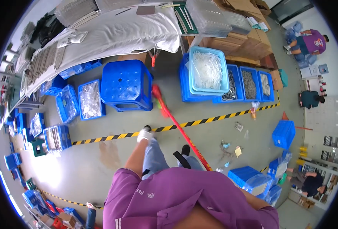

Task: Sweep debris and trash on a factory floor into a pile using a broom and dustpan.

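Observation:
A long red broom [183,133] slants across the floor in front of me. Its red head, with a bit of green, lies beside the blue plastic stool [125,82], and the upper end of its handle disappears under my chest. My left hand [145,136], in a white glove, hangs by my left leg, apart from the broom; its fingers are blurred. My right hand is hidden below my body; only part of the right arm shows.
Floor litter [238,151] lies to the right, near yellow-black tape [199,122]. Blue crates [262,87] of metal parts and a light-blue bin [191,72] of clear strips stand ahead. A cloth-covered table [111,38] is beyond. Several people are at the right.

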### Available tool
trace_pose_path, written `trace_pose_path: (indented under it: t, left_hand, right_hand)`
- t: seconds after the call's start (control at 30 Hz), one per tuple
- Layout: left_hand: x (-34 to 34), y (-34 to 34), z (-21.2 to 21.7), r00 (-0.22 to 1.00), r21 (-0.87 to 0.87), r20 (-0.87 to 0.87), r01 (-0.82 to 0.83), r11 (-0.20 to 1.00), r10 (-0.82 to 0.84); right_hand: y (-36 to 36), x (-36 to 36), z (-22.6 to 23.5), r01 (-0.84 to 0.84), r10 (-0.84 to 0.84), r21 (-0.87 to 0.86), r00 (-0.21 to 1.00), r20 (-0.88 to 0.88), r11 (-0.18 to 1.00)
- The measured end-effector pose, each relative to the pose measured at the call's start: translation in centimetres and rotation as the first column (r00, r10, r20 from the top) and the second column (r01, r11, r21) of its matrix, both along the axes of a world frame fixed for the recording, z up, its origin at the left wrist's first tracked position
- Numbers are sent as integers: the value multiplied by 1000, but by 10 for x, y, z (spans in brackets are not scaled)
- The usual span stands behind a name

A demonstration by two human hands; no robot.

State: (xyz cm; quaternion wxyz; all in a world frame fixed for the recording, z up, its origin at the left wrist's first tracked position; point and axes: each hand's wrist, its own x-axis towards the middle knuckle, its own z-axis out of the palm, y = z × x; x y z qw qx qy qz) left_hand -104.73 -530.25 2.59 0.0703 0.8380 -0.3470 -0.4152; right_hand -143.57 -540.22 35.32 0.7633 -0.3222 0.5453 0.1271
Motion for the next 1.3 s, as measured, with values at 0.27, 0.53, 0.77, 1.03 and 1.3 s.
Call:
trace_pose_path:
  t: [0.27,0.53,0.77,1.03,1.3]
  left_hand:
    - [184,-20,0,940,147,107,-338,930,325]
    - [219,-56,-46,85,461,-453,-830,314,888]
    - [219,-99,-98,-367,498,-555,-865,-55,747]
    - [205,-93,-117,-280,260,-758,-958,-120,589]
    - [210,69,-116,-249,132,-729,-965,-226,638]
  right_hand:
    - [-27,119,-18,-425,341,-214,877,-339,880]
    - [-97,200,-21,-152,125,-77,952,-280,985]
    - [-127,261,-120,-256,175,-274,941,-290,927]
    - [-238,302,-299,-203,146,-515,978,-150,833]
    - [-171,226,-257,-753,451,-338,624,-638,565]
